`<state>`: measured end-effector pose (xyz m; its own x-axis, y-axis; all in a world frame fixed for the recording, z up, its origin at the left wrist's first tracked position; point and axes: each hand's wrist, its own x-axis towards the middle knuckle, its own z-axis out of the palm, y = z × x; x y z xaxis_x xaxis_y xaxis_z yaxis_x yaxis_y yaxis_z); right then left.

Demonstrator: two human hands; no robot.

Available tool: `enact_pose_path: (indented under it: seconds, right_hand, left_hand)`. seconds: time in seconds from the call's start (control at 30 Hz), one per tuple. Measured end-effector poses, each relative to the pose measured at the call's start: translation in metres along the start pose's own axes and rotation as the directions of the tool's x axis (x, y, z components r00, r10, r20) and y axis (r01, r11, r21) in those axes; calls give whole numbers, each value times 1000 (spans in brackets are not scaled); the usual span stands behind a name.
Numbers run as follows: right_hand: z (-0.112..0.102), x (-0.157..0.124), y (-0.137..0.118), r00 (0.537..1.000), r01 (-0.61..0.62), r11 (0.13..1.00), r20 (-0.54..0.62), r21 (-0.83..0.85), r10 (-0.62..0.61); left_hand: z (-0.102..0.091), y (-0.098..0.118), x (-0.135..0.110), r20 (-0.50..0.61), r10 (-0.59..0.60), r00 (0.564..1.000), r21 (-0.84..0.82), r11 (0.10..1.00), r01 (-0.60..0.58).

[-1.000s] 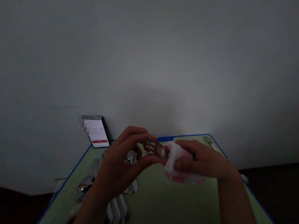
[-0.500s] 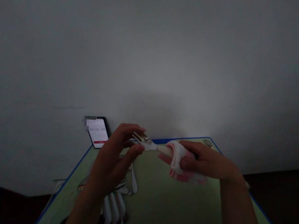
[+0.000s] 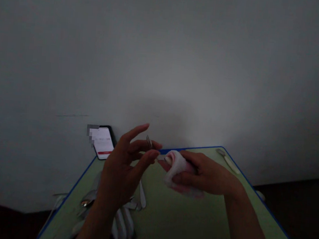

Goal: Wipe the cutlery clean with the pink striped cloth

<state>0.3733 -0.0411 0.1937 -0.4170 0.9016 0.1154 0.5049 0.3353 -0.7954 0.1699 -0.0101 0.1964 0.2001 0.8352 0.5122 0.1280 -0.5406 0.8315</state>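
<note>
The room is dim, so fine detail is getting lost. The utensil [image 3: 168, 159] is showing only as a thin metal edge by the fingertips and a short pale stretch of handle. Whether it is a fork or a spoon cannot be told, and the rest of its handle is lying hidden inside the cloth [image 3: 175, 168]. The heap of cutlery [image 3: 125, 219] at the near left of the table [image 3: 185, 223] is being partly covered by the left forearm, and its pieces are blurring into each other. The phone [image 3: 103, 143] is leaning against the wall [image 3: 163, 61] at the far left corner, with part of its screen pixelated. 1 spoon [image 3: 227, 159] is lying alone near the far right corner, well apart from the hands.

The left hand [image 3: 121, 171] is hovering above the table half open. Its index finger is pointing up and away, while the thumb and middle finger are closing lightly on the metal end of the utensil. The right hand [image 3: 202, 173] is curling shut around the white and pink cloth, bunching it over the handle. The 2 hands are almost meeting, with the utensil bridging them in the air over the middle of the far half of the table.
</note>
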Motion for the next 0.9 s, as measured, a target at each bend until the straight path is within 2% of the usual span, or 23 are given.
enact_pose_path:
  seconds: [0.17,0.3,0.37,0.47,0.57,0.73,0.9]
  right_hand:
    - [-9,-7,6,999,22,996,-27,85,-20]
    - [-15,-12,10,995,21,999,-102,50,-15]
    - [-16,-14,12,986,24,999,-167,36,-17]
    - [-17,-15,16,964,60,996,-261,61,-42]
    - [-16,-15,18,949,101,989,-310,108,-63]
    - [-17,-16,16,962,81,985,-270,151,-38]
    - [-14,-14,8,988,6,998,-155,66,4]
  left_hand:
    - [1,-4,0,-118,53,992,-100,993,-65]
    - [2,-7,1,-167,50,985,-114,991,-69]
    - [1,-10,2,-124,11,992,-131,991,-27]
    - [-3,-15,3,5,-53,999,-140,989,53]
    - [-8,-18,3,73,-65,995,-105,992,72]
    - [-10,-17,1,73,-68,995,25,997,66]
    - [-7,-17,0,174,-79,982,129,990,56]
